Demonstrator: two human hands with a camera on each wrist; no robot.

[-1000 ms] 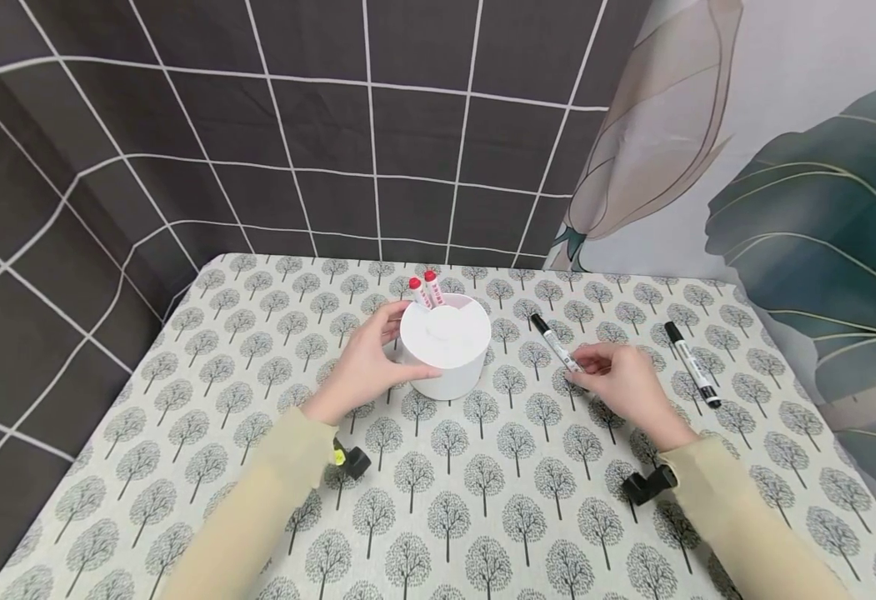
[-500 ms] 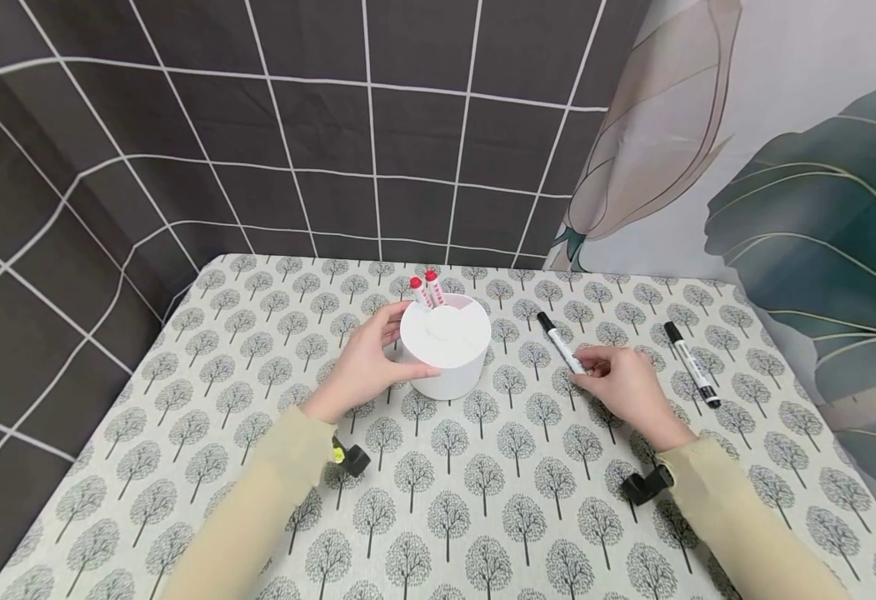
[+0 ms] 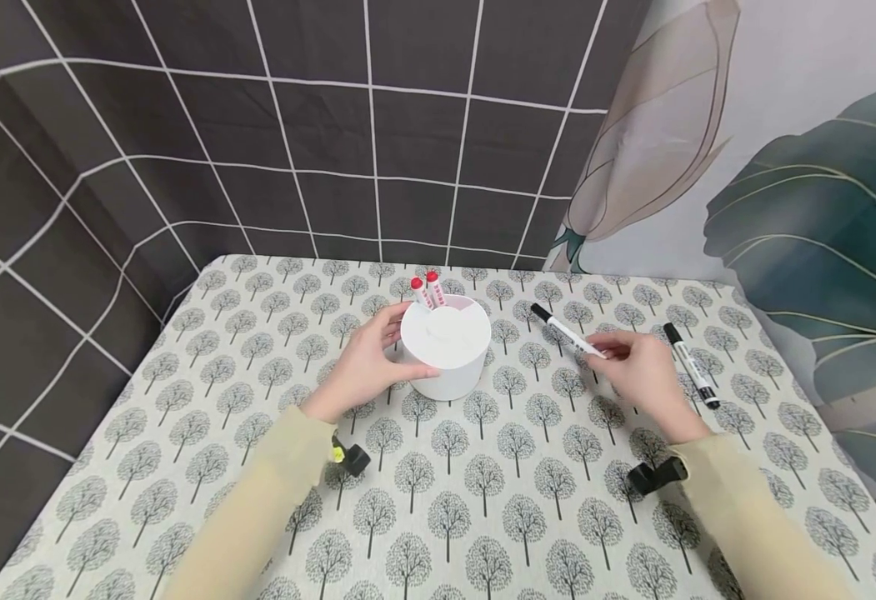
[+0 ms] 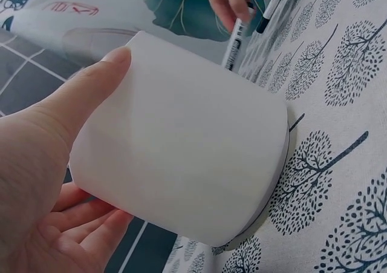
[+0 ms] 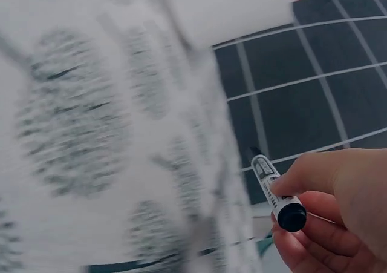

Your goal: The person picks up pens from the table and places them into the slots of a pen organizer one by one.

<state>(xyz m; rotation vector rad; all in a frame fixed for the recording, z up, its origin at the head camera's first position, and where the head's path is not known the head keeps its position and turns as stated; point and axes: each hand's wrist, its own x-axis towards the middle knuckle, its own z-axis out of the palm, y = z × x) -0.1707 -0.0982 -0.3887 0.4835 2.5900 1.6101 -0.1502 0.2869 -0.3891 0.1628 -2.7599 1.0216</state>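
Note:
A round white pen holder (image 3: pixel 448 367) stands on the patterned cloth, and two red-capped markers (image 3: pixel 427 292) stick up from an opening at its back left. Around its left side my left hand (image 3: pixel 366 362) grips it, thumb along the front wall and fingers behind, as the left wrist view (image 4: pixel 175 140) also shows. My right hand (image 3: pixel 643 375) pinches a white marker with a black cap (image 3: pixel 567 333) by its rear end. The cap points away to the upper left. In the right wrist view the marker (image 5: pixel 272 185) lies between thumb and fingers, its black end facing the camera.
Another black-capped marker (image 3: pixel 691 365) lies on the cloth to the right of my right hand. The tree-print tablecloth (image 3: pixel 453 517) reaches back to a dark gridded curtain (image 3: pixel 422 133). A light curtain with leaf shapes (image 3: pixel 805 208) hangs on the right.
My right hand has moved a little right and back with the black-capped marker, which now slants more toward the left. My left hand and the pen holder have stayed in place.

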